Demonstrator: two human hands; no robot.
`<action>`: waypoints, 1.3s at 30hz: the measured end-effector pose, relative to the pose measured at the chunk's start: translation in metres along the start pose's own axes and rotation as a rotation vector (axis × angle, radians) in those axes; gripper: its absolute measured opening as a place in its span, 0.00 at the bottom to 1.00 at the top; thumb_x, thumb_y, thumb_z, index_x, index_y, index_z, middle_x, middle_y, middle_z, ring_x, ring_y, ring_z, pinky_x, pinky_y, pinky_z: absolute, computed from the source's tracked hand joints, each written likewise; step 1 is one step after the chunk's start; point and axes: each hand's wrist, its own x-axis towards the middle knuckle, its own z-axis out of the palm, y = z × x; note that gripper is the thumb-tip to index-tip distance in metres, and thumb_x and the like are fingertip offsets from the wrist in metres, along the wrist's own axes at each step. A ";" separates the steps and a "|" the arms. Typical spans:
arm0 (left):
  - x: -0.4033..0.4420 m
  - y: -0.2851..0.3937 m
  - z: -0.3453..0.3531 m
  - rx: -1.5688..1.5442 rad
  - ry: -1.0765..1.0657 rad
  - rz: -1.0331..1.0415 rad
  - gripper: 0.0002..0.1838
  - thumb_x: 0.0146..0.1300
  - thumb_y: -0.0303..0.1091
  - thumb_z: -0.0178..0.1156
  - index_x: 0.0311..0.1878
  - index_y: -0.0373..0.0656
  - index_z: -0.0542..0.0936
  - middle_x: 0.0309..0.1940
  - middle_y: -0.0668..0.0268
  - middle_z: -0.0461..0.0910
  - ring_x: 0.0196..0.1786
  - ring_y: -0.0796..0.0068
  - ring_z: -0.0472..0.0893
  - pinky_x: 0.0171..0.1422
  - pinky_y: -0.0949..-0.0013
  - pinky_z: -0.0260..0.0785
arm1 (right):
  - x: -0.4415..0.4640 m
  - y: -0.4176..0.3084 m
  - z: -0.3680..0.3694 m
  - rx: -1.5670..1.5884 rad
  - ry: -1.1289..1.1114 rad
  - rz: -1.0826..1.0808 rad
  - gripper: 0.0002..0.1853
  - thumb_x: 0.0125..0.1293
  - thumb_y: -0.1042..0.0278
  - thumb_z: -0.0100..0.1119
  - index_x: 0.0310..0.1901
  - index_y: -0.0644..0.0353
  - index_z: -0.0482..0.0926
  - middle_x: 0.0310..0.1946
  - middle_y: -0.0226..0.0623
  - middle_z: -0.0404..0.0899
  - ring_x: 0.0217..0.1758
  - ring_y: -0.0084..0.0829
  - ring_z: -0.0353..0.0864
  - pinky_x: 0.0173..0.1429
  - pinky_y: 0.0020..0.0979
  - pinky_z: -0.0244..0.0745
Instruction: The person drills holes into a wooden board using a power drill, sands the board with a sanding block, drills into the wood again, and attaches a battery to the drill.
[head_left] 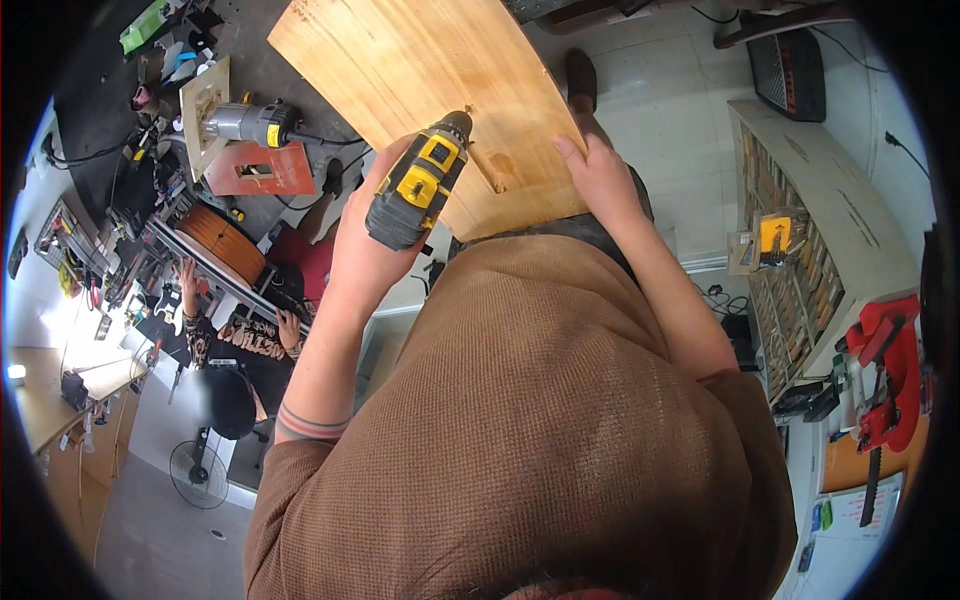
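My left hand (362, 225) is wrapped around a yellow and black cordless drill (418, 185). The drill's chuck (457, 124) points down at a light wooden board (400, 62), beside a small rough hole in its face; whether the bit touches the wood is hard to see. A narrow slot (495, 172) and a darker patch lie close by in the board. My right hand (603, 185) grips the board's right edge, thumb on top and fingers out of sight underneath. The board's near end lies close to my lap.
A corded router (245, 123) and a red plate (260, 168) lie on the dark bench at left. Another person (245, 345) works beyond them. A fan (198, 472) stands lower left. At right are a cabinet (850, 190), a black amplifier (787, 75) and red clamps (890, 370).
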 end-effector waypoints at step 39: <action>-0.008 -0.002 0.004 -0.063 0.019 -0.031 0.40 0.65 0.22 0.74 0.81 0.46 0.75 0.64 0.49 0.90 0.66 0.43 0.89 0.69 0.57 0.83 | -0.026 -0.156 -0.025 0.261 -0.144 -0.547 0.16 0.83 0.57 0.70 0.49 0.63 0.82 0.37 0.38 0.89 0.38 0.32 0.88 0.47 0.36 0.83</action>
